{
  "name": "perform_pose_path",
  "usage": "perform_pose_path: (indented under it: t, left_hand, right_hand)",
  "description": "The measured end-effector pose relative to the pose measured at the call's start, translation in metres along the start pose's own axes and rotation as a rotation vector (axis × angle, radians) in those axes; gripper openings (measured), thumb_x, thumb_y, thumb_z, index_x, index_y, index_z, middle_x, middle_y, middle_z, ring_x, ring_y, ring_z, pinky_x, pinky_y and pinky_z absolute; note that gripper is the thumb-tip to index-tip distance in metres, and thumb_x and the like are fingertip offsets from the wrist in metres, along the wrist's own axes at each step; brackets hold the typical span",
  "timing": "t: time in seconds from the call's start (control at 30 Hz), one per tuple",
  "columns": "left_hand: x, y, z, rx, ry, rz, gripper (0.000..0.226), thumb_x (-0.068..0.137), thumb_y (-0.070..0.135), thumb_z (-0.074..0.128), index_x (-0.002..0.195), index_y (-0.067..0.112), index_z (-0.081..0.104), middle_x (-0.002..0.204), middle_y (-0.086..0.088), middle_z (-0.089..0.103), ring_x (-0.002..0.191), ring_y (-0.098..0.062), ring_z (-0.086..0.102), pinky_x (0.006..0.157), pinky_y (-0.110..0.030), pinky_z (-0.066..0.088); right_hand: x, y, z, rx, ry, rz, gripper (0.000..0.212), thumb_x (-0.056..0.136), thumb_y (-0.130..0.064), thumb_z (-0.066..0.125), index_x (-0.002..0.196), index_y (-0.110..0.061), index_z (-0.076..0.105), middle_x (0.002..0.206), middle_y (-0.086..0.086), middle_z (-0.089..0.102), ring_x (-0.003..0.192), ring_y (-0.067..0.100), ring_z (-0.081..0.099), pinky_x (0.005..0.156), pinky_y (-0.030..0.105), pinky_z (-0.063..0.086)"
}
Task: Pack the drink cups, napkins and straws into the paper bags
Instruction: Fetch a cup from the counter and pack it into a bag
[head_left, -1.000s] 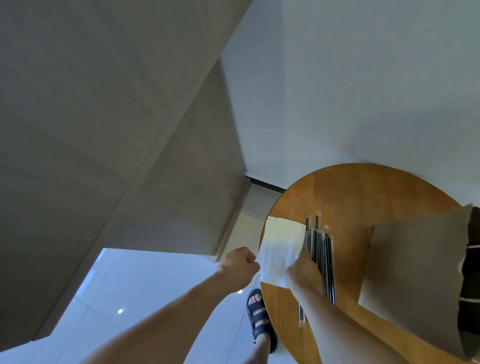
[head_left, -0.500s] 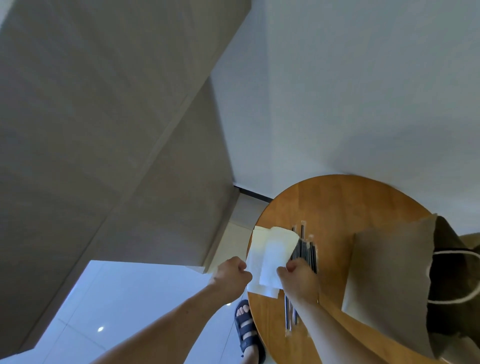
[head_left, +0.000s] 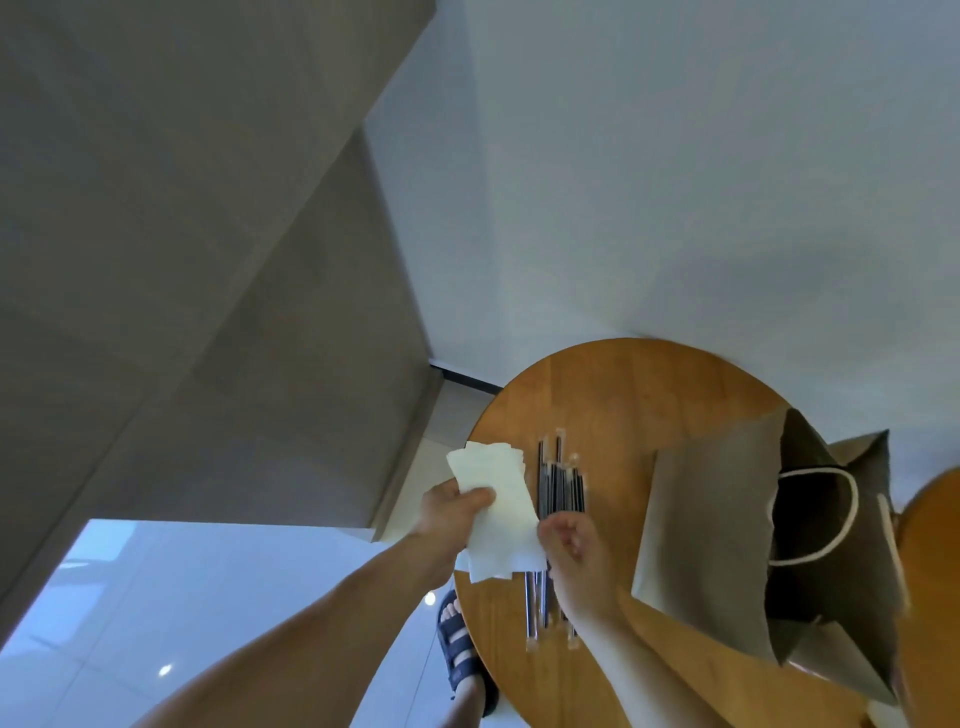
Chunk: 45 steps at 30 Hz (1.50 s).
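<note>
Left hand (head_left: 452, 512) grips a white napkin (head_left: 506, 483), thumb on top, held above the napkin stack (head_left: 483, 569) at the round table's (head_left: 623, 395) left edge. Right hand (head_left: 574, 545) - fingers curled at the napkin's lower corner, can't tell if it's pinching. Wrapped straws (head_left: 558, 483) lie just beside the napkins - open paper bag (head_left: 717, 519) to their right.

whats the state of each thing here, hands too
napkin: pinched by the left hand, raised above the stack
napkin stack: flat at the table edge
straws: wrapped, lying side by side on the table
paper bag: mouth open, inside dark
right hand: fingers curled by the napkin's edge, grip unclear
</note>
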<state>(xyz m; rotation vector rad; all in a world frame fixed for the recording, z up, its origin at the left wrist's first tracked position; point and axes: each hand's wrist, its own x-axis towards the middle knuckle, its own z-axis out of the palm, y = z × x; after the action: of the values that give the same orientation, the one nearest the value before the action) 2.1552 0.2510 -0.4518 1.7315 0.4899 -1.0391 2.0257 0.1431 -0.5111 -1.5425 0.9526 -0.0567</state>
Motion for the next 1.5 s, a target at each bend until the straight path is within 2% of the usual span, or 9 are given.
perform_pose_path:
  t: [0.1, 0.23, 0.47, 0.73, 0.93, 1.1, 1.3, 1.43, 1.5]
  left_hand:
    - [-0.001, -0.004, 0.001, 0.063, 0.015, 0.018, 0.028, 0.094, 0.017, 0.060, 0.122, 0.009, 0.057, 0.116, -0.014, 0.064, 0.106, -0.032, 0.061, 0.100, -0.054, 0.049]
    - [0.001, -0.009, -0.001, 0.070, 0.046, 0.014, 0.026, 0.095, 0.017, 0.059, 0.120, 0.010, 0.058, 0.115, -0.013, 0.065, 0.105, -0.032, 0.062, 0.099, -0.052, 0.050]
    - [0.001, -0.011, 0.000, 0.112, 0.062, 0.016, 0.026, 0.096, 0.018, 0.058, 0.122, 0.010, 0.058, 0.116, -0.011, 0.065, 0.105, -0.030, 0.062, 0.099, -0.050, 0.050]
    - [0.000, -0.009, 0.006, 0.153, 0.043, 0.051, 0.023, 0.096, 0.020, 0.057, 0.118, 0.013, 0.059, 0.113, -0.009, 0.065, 0.100, -0.026, 0.062, 0.094, -0.045, 0.053]
    - [-0.010, 0.008, 0.011, 0.187, 0.015, 0.091, 0.024, 0.096, 0.021, 0.054, 0.118, 0.014, 0.057, 0.110, -0.008, 0.064, 0.098, -0.026, 0.061, 0.090, -0.043, 0.052]
    - [-0.029, 0.042, 0.019, 0.217, -0.012, 0.206, 0.020, 0.096, 0.015, 0.050, 0.115, 0.017, 0.054, 0.110, -0.008, 0.062, 0.096, -0.024, 0.059, 0.082, -0.036, 0.049]
    - [-0.066, 0.090, 0.031, 0.172, -0.137, 0.333, 0.022, 0.086, 0.006, 0.045, 0.100, 0.010, 0.063, 0.088, -0.009, 0.062, 0.078, -0.024, 0.053, 0.071, -0.032, 0.039]
    - [-0.091, 0.105, 0.041, 0.132, -0.250, 0.400, 0.024, 0.077, 0.017, 0.055, 0.095, 0.013, 0.070, 0.089, -0.004, 0.074, 0.084, -0.027, 0.068, 0.073, -0.040, 0.054]
    - [-0.102, 0.109, 0.046, 0.141, -0.303, 0.458, 0.027, 0.076, 0.027, 0.065, 0.101, 0.020, 0.072, 0.093, 0.002, 0.076, 0.087, -0.019, 0.073, 0.067, -0.034, 0.057]
  right_hand:
    - [0.013, 0.025, -0.005, -0.356, 0.134, 0.019, 0.016, 0.098, -0.024, 0.059, 0.102, -0.009, 0.062, 0.081, -0.002, 0.061, 0.074, 0.010, 0.060, 0.065, 0.026, 0.051]
    - [0.024, 0.039, 0.000, -0.665, 0.073, 0.059, 0.023, 0.094, -0.038, 0.063, 0.096, -0.019, 0.050, 0.077, -0.005, 0.061, 0.064, 0.008, 0.060, 0.059, 0.026, 0.054]
    - [0.040, 0.047, 0.003, -0.825, 0.010, 0.179, 0.014, 0.093, -0.028, 0.062, 0.094, -0.014, 0.059, 0.075, -0.001, 0.065, 0.070, 0.017, 0.068, 0.056, 0.028, 0.054]
    - [0.038, 0.043, -0.006, -0.662, 0.016, 0.198, 0.008, 0.091, -0.021, 0.064, 0.093, -0.017, 0.057, 0.076, -0.002, 0.064, 0.066, 0.013, 0.064, 0.058, 0.033, 0.054]
    - [0.024, 0.014, -0.022, -0.465, 0.074, 0.187, 0.006, 0.092, -0.024, 0.064, 0.089, -0.022, 0.059, 0.074, -0.007, 0.064, 0.065, 0.008, 0.061, 0.052, 0.022, 0.043]
    - [0.012, -0.050, -0.035, -0.260, 0.104, -0.023, 0.024, 0.089, -0.022, 0.071, 0.070, -0.031, 0.058, 0.064, -0.007, 0.065, 0.062, 0.008, 0.062, 0.057, 0.021, 0.046]
    - [-0.008, -0.121, -0.053, -0.172, 0.031, -0.174, 0.009, 0.090, -0.035, 0.070, 0.083, -0.030, 0.069, 0.074, -0.009, 0.071, 0.068, 0.008, 0.066, 0.070, 0.034, 0.057]
    - [-0.021, -0.154, -0.072, -0.167, 0.027, -0.203, 0.008, 0.089, -0.030, 0.072, 0.085, -0.023, 0.071, 0.078, -0.003, 0.072, 0.076, 0.015, 0.069, 0.077, 0.040, 0.058]
    - [-0.028, -0.167, -0.083, -0.178, 0.040, -0.251, 0.008, 0.089, -0.029, 0.071, 0.084, -0.024, 0.070, 0.078, -0.005, 0.072, 0.074, 0.011, 0.068, 0.074, 0.033, 0.058]
